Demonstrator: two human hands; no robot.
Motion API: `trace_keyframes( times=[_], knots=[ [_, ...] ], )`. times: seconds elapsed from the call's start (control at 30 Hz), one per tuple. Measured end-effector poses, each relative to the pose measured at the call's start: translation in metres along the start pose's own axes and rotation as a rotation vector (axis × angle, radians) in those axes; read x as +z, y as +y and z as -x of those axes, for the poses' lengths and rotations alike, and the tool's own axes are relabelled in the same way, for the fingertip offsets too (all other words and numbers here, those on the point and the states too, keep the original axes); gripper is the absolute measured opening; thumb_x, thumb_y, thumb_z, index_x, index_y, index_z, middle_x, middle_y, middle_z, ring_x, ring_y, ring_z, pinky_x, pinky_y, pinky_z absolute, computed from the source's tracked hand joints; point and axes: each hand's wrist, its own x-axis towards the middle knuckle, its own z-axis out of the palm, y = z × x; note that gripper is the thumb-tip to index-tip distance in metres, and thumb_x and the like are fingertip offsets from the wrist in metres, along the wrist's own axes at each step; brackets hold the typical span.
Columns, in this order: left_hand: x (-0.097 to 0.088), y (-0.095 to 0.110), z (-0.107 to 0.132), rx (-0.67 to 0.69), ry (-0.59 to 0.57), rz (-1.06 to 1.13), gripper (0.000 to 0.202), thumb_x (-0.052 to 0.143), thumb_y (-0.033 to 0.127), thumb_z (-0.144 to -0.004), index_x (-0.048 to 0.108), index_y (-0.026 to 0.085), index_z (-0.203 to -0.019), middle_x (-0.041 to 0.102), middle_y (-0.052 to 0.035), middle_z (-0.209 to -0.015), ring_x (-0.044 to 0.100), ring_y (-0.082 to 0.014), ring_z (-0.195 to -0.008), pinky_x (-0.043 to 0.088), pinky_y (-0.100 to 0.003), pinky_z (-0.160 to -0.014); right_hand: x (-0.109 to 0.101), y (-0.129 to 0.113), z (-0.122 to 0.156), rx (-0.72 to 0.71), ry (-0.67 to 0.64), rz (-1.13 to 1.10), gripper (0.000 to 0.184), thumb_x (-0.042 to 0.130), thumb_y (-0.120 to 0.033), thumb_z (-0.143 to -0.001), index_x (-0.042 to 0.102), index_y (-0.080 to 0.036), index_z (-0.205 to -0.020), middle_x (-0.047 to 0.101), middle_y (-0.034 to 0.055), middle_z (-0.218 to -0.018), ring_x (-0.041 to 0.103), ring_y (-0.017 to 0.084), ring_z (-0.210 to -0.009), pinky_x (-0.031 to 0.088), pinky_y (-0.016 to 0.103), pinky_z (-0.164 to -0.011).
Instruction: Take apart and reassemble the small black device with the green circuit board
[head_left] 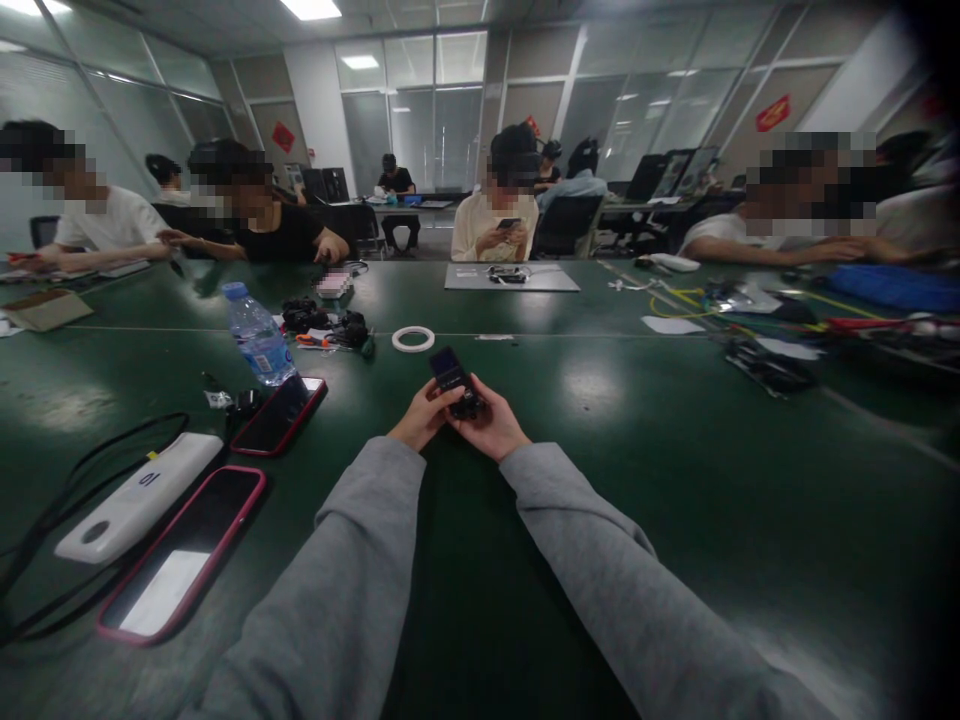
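Observation:
Both of my hands hold a small black device with a screen (450,372) above the green table. Its upper part carries a dark display with a faint line of light marks; the lower part lies between my fingers. My left hand (424,412) grips it from the left, the thumb reaching over its front. From the right, my right hand (491,418) supports its lower end, with the fingers curled around it. A white tape roll (413,340) lies flat just beyond my hands. What the fingers do behind the device is hidden.
To my left lie a red-edged phone (281,415), a pink-cased phone (184,555), a white power bank (142,497) with black cables, and a water bottle (259,335). Cables and tools (765,365) clutter the right. Several people sit across the green table (675,520).

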Motion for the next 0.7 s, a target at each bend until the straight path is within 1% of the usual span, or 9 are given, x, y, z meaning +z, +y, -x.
trace_keyframes(
  times=[0.13,0.3,0.43,0.53,0.6,0.7],
  knots=[
    [0.000,0.001,0.001,0.005,0.004,-0.008,0.038,0.078,0.021,-0.066,0.063,0.016,-0.101,0.067,-0.0033,-0.093,0.064,-0.0138,-0.084,0.046,-0.030,-0.086,-0.001,0.001,-0.001,0.008,-0.018,-0.006,0.014,0.056,-0.028,-0.090,0.062,-0.016,-0.096,0.066,0.0050,-0.091,0.064,0.016,-0.085,0.059,0.030,-0.071],
    [-0.004,0.000,-0.001,0.025,-0.024,-0.031,0.043,0.079,0.024,-0.066,0.064,0.016,-0.105,0.067,-0.0050,-0.099,0.064,-0.0149,-0.089,0.046,-0.031,-0.089,-0.001,-0.001,0.000,0.001,-0.048,-0.003,0.016,0.058,-0.028,-0.089,0.061,-0.016,-0.099,0.066,0.0050,-0.093,0.064,0.016,-0.086,0.059,0.031,-0.073],
    [-0.008,-0.001,-0.003,0.081,0.007,-0.044,0.044,0.080,0.023,-0.064,0.065,0.016,-0.105,0.067,-0.0050,-0.102,0.063,-0.0145,-0.092,0.045,-0.029,-0.089,0.000,-0.002,0.000,-0.021,-0.039,0.010,0.017,0.056,-0.029,-0.090,0.060,-0.016,-0.100,0.067,0.0051,-0.093,0.064,0.016,-0.087,0.059,0.032,-0.074],
    [-0.010,-0.002,-0.005,0.109,0.048,-0.062,0.041,0.080,0.023,-0.064,0.067,0.014,-0.102,0.068,-0.0053,-0.101,0.063,-0.0150,-0.092,0.045,-0.030,-0.090,-0.001,-0.001,-0.001,-0.030,-0.008,0.087,0.019,0.055,-0.032,-0.091,0.061,-0.016,-0.098,0.067,0.0049,-0.090,0.064,0.016,-0.083,0.059,0.033,-0.072],
    [-0.011,-0.001,-0.005,0.120,0.076,-0.085,0.043,0.081,0.023,-0.061,0.067,0.014,-0.101,0.069,-0.0055,-0.099,0.063,-0.0158,-0.092,0.044,-0.031,-0.091,-0.004,0.001,-0.002,-0.068,-0.004,0.173,0.019,0.057,-0.033,-0.090,0.062,-0.016,-0.097,0.067,0.0042,-0.087,0.064,0.016,-0.080,0.058,0.031,-0.070],
    [-0.015,0.002,-0.003,0.140,0.107,-0.157,0.052,0.084,0.019,-0.054,0.066,0.014,-0.103,0.069,-0.0053,-0.096,0.063,-0.0167,-0.092,0.043,-0.033,-0.093,-0.008,0.005,-0.003,-0.143,-0.052,0.303,0.023,0.064,-0.034,-0.085,0.063,-0.015,-0.097,0.067,0.0040,-0.087,0.064,0.014,-0.079,0.057,0.027,-0.069]
  ],
)
